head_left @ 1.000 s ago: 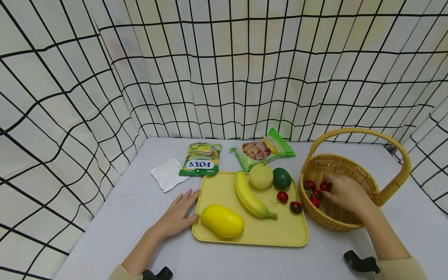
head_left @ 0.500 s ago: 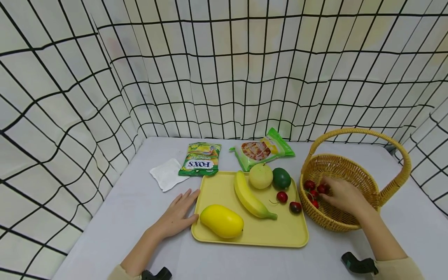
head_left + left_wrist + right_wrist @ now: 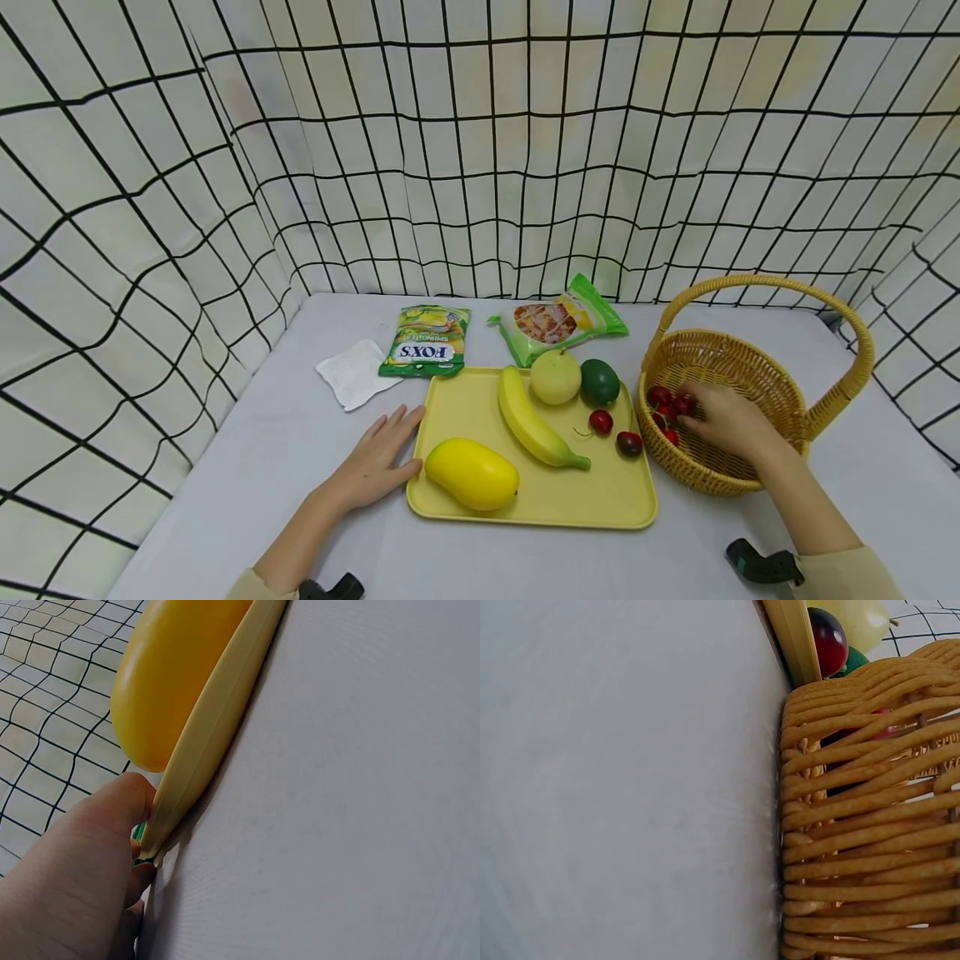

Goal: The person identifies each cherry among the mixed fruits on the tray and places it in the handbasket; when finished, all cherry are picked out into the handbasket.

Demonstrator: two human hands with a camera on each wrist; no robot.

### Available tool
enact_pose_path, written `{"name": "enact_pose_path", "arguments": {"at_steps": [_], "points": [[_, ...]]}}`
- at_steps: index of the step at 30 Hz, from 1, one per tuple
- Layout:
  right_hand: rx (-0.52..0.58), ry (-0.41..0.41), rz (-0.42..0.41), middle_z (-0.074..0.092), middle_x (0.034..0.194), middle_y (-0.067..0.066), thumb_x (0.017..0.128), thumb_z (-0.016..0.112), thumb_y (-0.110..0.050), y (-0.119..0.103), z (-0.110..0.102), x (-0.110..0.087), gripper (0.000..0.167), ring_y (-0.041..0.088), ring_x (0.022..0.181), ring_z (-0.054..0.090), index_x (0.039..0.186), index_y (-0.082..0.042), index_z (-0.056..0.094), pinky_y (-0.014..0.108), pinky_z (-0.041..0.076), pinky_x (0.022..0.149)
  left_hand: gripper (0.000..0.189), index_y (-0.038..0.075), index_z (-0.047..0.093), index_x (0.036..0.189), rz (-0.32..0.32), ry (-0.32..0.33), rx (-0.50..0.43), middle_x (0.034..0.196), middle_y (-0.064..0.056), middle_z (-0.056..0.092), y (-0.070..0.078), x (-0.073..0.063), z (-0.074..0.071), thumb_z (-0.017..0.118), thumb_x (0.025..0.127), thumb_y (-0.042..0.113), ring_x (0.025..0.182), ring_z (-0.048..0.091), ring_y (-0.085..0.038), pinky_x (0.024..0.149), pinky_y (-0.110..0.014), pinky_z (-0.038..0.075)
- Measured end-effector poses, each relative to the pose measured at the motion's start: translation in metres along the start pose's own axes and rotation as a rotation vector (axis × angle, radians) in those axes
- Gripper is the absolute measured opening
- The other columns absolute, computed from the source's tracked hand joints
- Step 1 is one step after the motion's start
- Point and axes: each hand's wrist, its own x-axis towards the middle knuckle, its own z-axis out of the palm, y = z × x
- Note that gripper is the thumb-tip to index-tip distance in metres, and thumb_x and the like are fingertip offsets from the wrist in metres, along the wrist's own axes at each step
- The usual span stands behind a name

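Observation:
My left hand (image 3: 375, 467) rests spread at the left edge of a yellow tray (image 3: 555, 508), its thumb touching the rim beside a yellow mango (image 3: 472, 474). In the left wrist view, the thumb and fingertips meet the tray's side. My right hand (image 3: 723, 417) reaches into a wicker basket (image 3: 697, 475) and pinches a red cherry (image 3: 682, 404) between thumb and fingers, partly hidden by them. Several other cherries (image 3: 659, 395) lie against the basket's left inner wall. The right wrist view shows the basket's woven side, with the hand out of sight.
On the tray lie a banana (image 3: 536, 421), a pale round pear (image 3: 555, 377), a dark green fruit (image 3: 599, 382), a cherry (image 3: 601, 422) and a darker cherry (image 3: 629, 444). Behind are a candy bag (image 3: 426, 342), a green snack bag (image 3: 558, 321) and a white packet (image 3: 356, 375). Black netting surrounds the table.
The right hand has shifted slightly left inside the basket, the cherry at its fingertips moving toward the other cherries. The left hand keeps its place on the tray edge.

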Motion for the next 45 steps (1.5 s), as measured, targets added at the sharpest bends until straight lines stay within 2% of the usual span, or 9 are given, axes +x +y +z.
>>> {"name": "enact_pose_path", "arguments": {"at_steps": [20, 31, 39, 45], "points": [[0.041, -0.013, -0.001, 0.064, 0.088, 0.007, 0.079, 0.068, -0.015, -0.002, 0.003, -0.001, 0.034, 0.025, 0.080, 0.061, 0.109, -0.001, 0.060, 0.042, 0.052, 0.065, 0.069, 0.012, 0.026, 0.146, 0.003, -0.005, -0.013, 0.148, -0.002, 0.027, 0.000, -0.001, -0.002, 0.052, 0.089, 0.041, 0.138, 0.015, -0.023, 0.111, -0.044, 0.006], [0.046, 0.008, 0.009, 0.065, 0.095, 0.010, 0.082, 0.066, -0.018, -0.006, -0.003, -0.003, 0.032, 0.030, 0.086, 0.061, 0.110, -0.003, 0.061, 0.047, 0.051, 0.069, 0.069, 0.012, 0.026, 0.146, -0.003, -0.005, -0.020, 0.149, -0.002, 0.027, 0.002, -0.001, -0.003, 0.053, 0.089, 0.040, 0.138, 0.016, -0.024, 0.111, -0.044, 0.006], [0.001, 0.072, 0.010, 0.064, 0.100, 0.015, 0.085, 0.063, -0.019, -0.010, -0.007, -0.005, 0.030, 0.036, 0.094, 0.059, 0.111, -0.004, 0.062, 0.052, 0.048, 0.075, 0.069, 0.012, 0.025, 0.146, -0.003, -0.009, -0.021, 0.149, -0.003, 0.027, 0.002, -0.001, -0.002, 0.052, 0.089, 0.042, 0.138, 0.015, -0.024, 0.111, -0.044, 0.005], [-0.054, 0.141, -0.018, 0.063, 0.099, 0.016, 0.083, 0.065, -0.019, -0.020, -0.011, -0.007, 0.028, 0.037, 0.093, 0.058, 0.107, -0.004, 0.063, 0.052, 0.049, 0.074, 0.069, 0.012, 0.025, 0.146, 0.000, 0.000, -0.017, 0.149, -0.002, 0.027, 0.001, -0.001, -0.001, 0.051, 0.089, 0.043, 0.138, 0.015, -0.024, 0.111, -0.044, 0.006]]}}
